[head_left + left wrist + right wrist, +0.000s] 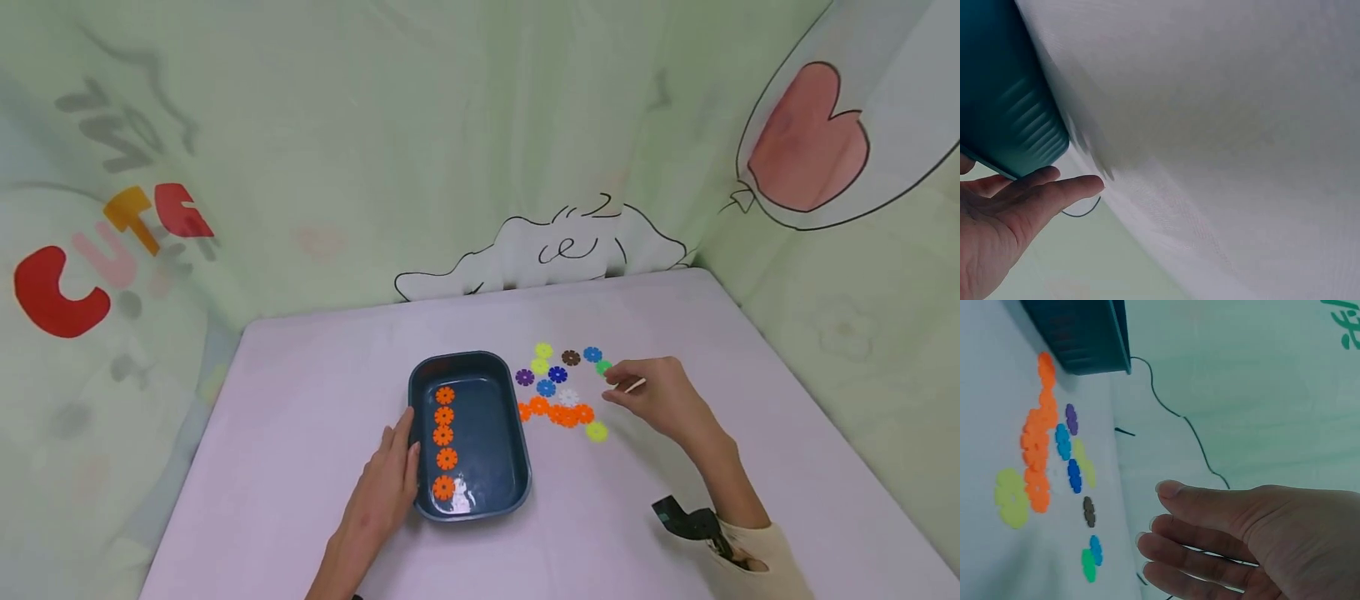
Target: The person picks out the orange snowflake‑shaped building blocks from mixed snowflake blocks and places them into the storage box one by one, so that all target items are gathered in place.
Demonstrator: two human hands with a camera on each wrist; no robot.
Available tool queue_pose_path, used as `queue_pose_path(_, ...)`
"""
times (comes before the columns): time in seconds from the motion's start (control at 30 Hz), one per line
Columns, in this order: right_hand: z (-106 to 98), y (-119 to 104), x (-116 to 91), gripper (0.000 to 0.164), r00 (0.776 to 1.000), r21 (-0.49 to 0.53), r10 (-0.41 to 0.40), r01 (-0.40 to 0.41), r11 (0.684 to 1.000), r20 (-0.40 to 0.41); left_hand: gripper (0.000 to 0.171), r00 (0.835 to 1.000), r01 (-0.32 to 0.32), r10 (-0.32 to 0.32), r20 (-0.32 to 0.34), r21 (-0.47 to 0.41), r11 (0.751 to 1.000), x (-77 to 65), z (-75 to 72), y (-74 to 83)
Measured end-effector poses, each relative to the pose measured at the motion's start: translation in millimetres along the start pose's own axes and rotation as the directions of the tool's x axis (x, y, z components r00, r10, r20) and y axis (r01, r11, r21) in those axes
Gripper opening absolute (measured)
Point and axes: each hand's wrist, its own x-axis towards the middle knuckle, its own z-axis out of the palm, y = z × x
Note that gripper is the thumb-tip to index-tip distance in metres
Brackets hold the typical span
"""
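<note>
Left hand (378, 483), fingers extended, rests against the left side of a dark blue rectangular tray (487, 433); five orange notched discs (438, 436) form a column inside. Right hand (660, 396), fingers loosely bent, thumb apart, hovers beside loose multicoloured notched discs (557, 375) on the table (322, 392).

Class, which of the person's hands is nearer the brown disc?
Right. The right hand hovers close by the brown disc; the left hand touches the tray on the side farthest away.
</note>
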Motion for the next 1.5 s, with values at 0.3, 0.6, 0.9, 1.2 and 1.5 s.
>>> queue_pose_path(0.3,30.9,13.6,-2.5,0.022,0.997,0.032,0.062,-0.064,0.997,0.046,0.062,1.0,0.019,-0.019,0.002,0.013,1.0,-3.7,-1.0,-3.6)
queue_pose_path(0.6,52.1,18.4,-0.2,0.018,0.986,-0.025,0.115,-0.113,0.993,0.123,0.06,1.0,0.0,0.0,0.017,0.014,1.0,-4.3,-2.0,-4.6)
queue_pose_path(0.9,60.4,21.2,2.1,0.017,0.982,-0.068,0.138,-0.13,0.989,0.131,0.06,1.0,0.011,-0.011,0.017,0.007,1.0,-5.9,-2.3,-3.6)
queue_pose_path(1.2,62.6,20.4,-1.5,0.016,0.983,-0.076,0.118,-0.108,0.991,0.141,0.06,0.998,0.043,-0.044,0.035,0.008,0.999,-6.8,0.2,-2.9)
queue_pose_path(1.5,59.3,15.3,-0.7,0.015,0.983,-0.088,0.117,-0.106,0.99,0.141,0.061,0.998,0.042,-0.042,0.037,0.005,0.999,-3.1,1.3,-0.6)
